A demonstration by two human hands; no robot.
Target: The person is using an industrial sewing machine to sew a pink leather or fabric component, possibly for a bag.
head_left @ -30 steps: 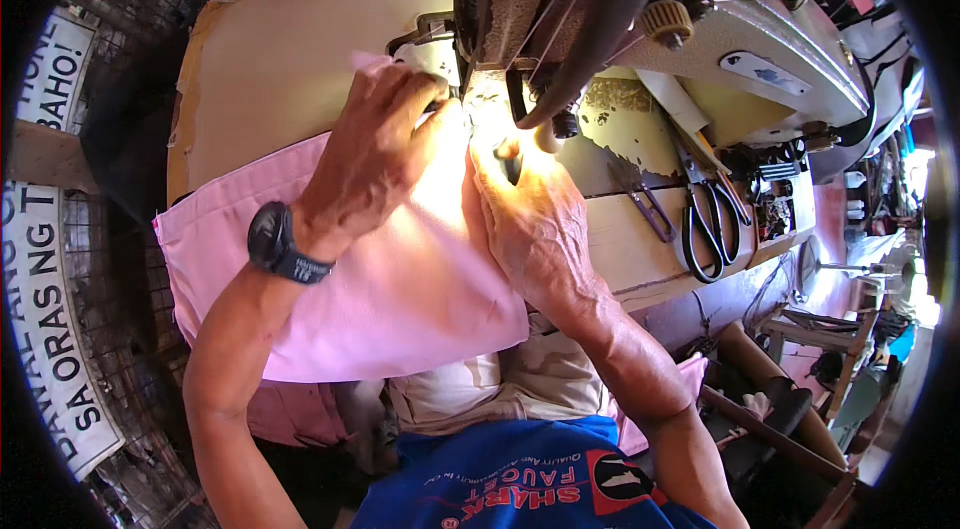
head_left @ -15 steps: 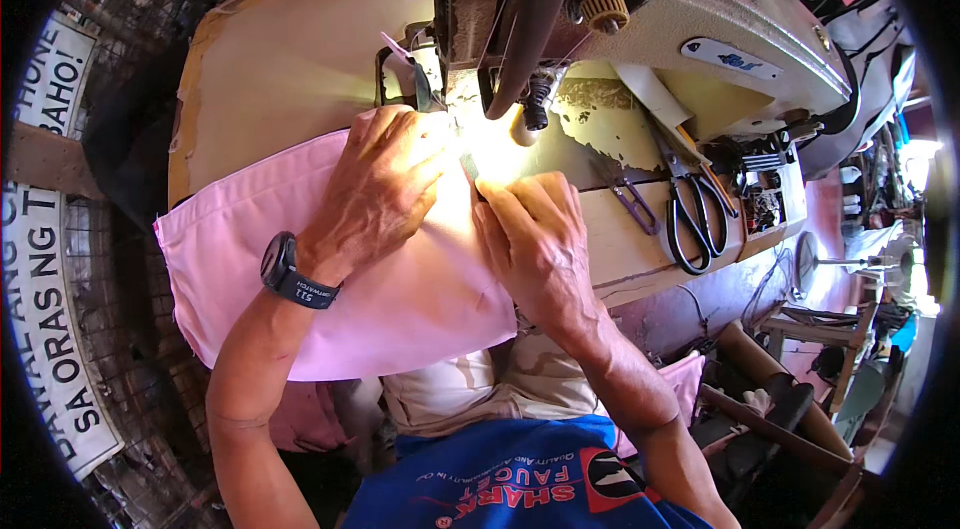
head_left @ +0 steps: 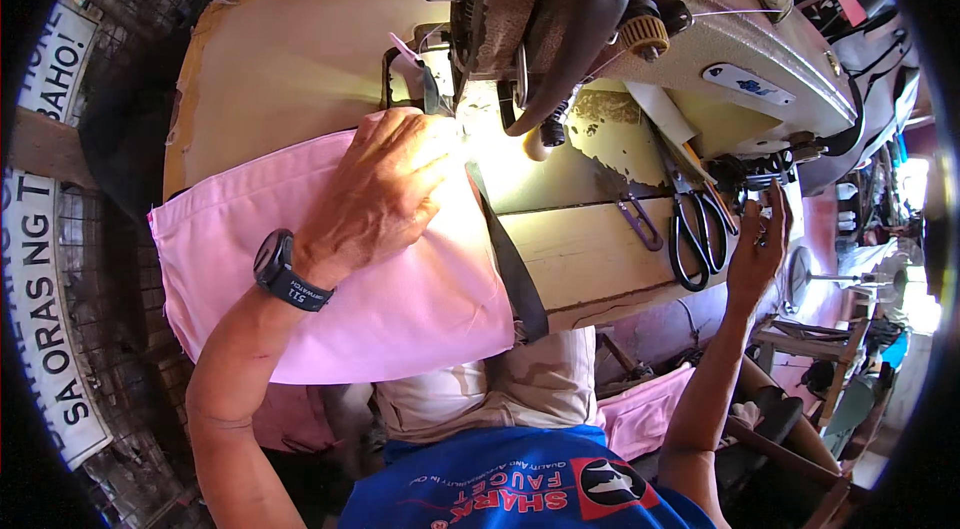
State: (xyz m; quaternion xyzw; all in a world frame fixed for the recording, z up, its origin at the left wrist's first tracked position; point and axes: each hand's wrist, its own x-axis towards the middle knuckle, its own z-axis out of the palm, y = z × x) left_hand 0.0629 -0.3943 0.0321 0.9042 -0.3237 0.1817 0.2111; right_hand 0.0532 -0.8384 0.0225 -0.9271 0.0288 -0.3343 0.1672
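Worn cream-yellow desk (head_left: 290, 59) with chipped paint and a scuffed front edge, carrying a grey sewing machine (head_left: 700, 39) across its upper right. Pink cloth (head_left: 400, 299) spread flat over the left and middle of the top, its near edge hanging off the front; dark strap (head_left: 510, 259) running from under the machine head out over the front edge. Black-handled scissors (head_left: 695, 229) and a small purple snipper (head_left: 640, 224) lying side by side, just apart, on the right part.

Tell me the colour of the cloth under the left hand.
Plain pink cloth, seen best in the head view.
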